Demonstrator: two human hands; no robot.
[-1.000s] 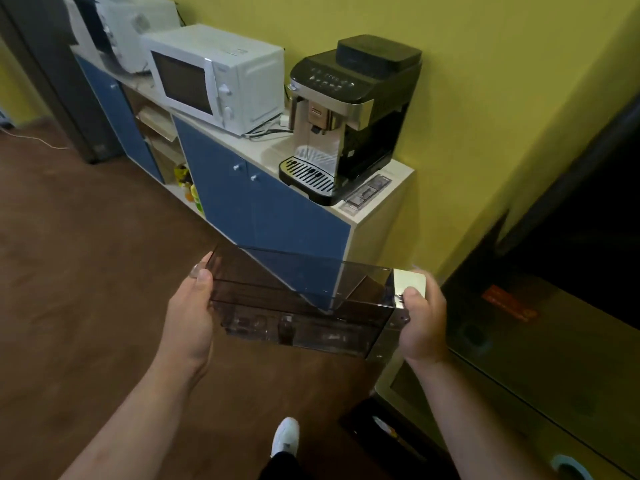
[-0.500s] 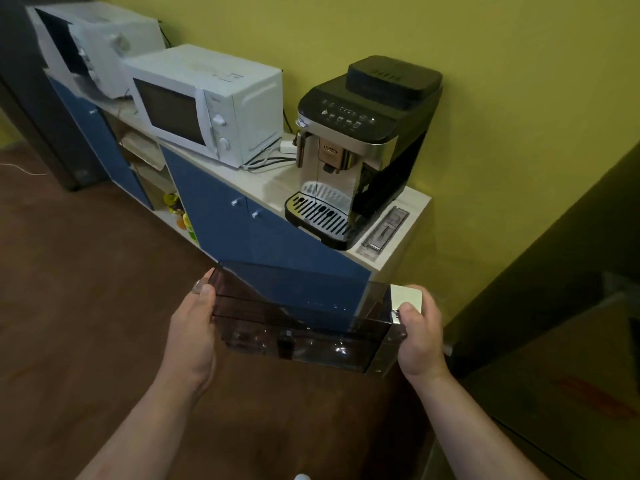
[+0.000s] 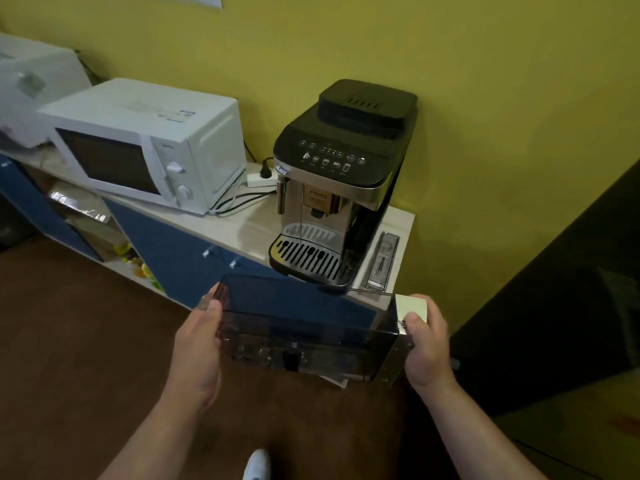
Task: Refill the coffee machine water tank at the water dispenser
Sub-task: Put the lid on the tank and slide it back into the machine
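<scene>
Now the coffee machine (image 3: 343, 181) is looming nearer; left hand (image 3: 199, 351) and right hand (image 3: 427, 351) are clasping the water tank (image 3: 304, 334) by its ends, just off the counter (image 3: 242, 226) front edge, probably for reinsertion.

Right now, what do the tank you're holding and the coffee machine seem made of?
The water tank looks like smoky clear plastic: the cabinet shows through it. The coffee machine has a shiny, reflective front, likely metal; its top looks matte black, probably plastic.

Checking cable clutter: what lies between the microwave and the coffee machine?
Head view: a white power strip with a black plug, plus cables, on the counter.
</scene>
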